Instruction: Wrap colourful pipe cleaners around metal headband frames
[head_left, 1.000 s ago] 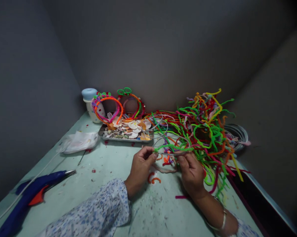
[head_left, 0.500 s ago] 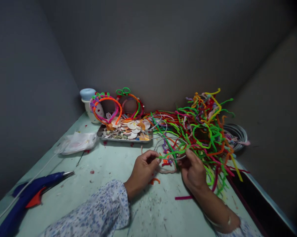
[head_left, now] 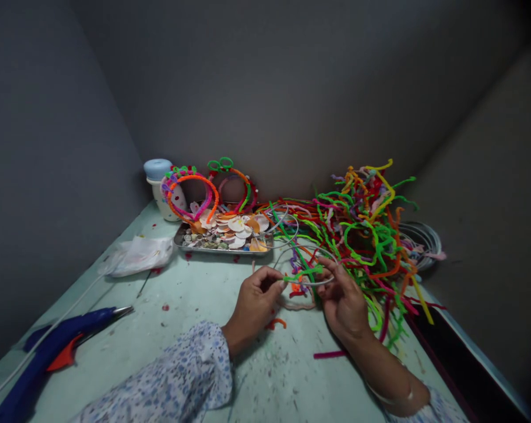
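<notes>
My left hand [head_left: 257,302] is closed in a pinch on the left end of a green pipe cleaner [head_left: 304,274] and the grey wire hoop [head_left: 311,284] beside it. On the other side of the hoop is my right hand [head_left: 347,305], its fingers bent around the wire, with the fingertips by the pipe cleaner's free end. The hoop's far side curves away behind both pieces, partly lost against the coloured stems. Under the hands, an orange scrap [head_left: 277,324] and a magenta pipe cleaner [head_left: 329,355] lie on the table [head_left: 274,376].
A heap of pipe cleaners [head_left: 380,235] covers the right back, with coiled wire [head_left: 430,244] beyond. A metal tray [head_left: 221,251] of shells stands behind, bearing finished headbands [head_left: 192,177] near a lidded cup [head_left: 159,170]. Left are a plastic bag [head_left: 139,255] and a blue glue gun [head_left: 66,332].
The green pipe cleaner's right end has come away from my right fingertips and now ends short of them. My right fingers have shifted and spread slightly; my left hand stays put.
</notes>
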`<state>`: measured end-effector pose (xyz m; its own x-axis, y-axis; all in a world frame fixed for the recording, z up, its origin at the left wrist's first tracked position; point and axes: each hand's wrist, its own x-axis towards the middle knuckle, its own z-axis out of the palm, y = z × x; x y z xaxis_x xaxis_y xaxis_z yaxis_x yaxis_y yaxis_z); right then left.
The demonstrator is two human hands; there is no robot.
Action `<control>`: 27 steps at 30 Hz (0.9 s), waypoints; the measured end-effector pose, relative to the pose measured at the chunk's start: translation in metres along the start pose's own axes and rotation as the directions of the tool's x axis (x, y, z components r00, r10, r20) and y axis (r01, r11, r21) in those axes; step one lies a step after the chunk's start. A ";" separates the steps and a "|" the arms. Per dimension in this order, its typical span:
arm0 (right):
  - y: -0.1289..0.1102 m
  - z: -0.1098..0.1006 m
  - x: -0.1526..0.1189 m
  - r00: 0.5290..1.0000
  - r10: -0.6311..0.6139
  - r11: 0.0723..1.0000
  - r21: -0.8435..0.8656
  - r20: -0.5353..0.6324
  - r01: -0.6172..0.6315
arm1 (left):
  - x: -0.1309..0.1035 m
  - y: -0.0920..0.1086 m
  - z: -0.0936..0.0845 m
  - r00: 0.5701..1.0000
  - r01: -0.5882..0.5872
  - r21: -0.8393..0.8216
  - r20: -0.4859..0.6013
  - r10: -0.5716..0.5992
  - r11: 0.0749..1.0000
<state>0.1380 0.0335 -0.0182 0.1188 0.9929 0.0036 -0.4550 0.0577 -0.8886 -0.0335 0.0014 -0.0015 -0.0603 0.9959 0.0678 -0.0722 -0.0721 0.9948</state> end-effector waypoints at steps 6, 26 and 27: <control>0.005 0.002 -0.012 0.973 -0.126 0.979 -0.134 0.193 0.153 | 0.002 -0.001 0.000 0.992 0.091 -0.208 -0.065 -0.107 0.974; 0.010 -0.002 -0.019 0.890 -0.249 0.692 -0.572 0.381 0.439 | -0.001 -0.002 0.003 0.981 0.191 -0.265 0.085 -0.174 0.945; 0.010 -0.001 -0.019 0.892 -0.254 0.693 -0.573 0.374 0.438 | -0.001 -0.002 0.003 0.981 0.188 -0.246 0.094 -0.169 0.951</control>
<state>0.1322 0.0150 -0.0275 -0.1083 0.9098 0.4007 0.2424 0.4151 -0.8769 -0.0301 0.0004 -0.0036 0.0469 0.9944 -0.0947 -0.3253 0.1049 0.9398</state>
